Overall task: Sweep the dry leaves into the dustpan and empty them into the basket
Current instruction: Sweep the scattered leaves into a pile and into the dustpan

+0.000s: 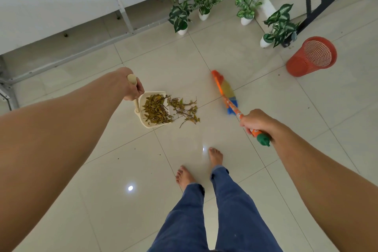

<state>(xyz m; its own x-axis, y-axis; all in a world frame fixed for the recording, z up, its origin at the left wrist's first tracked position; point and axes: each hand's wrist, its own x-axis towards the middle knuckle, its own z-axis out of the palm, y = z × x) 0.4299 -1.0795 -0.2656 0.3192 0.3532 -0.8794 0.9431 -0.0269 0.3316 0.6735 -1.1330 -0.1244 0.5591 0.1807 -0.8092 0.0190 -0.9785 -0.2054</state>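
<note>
Glossy cream floor tiles [204, 200] fill the view, with wide open room around the person's bare feet and across to the right. Along the far edge runs a white wall base with a grey metal frame [126, 24], four potted plants [204, 0] lined up against it, and a dark railing [319, 4] at the top right. The red mesh basket [312, 56] stands near that railing, well apart from the sweeping. The cream dustpan [147, 124] sits flat on the tiles, mouth facing right, and the dry leaves [169, 109] lie partly inside it, partly spilled just past its lip. The left hand [131, 86] is clenched around the dustpan's upright handle. The right hand [255, 124] grips the orange patterned broom [226, 93], bristles blurred, just right of the leaves. No readable writing anywhere.
</note>
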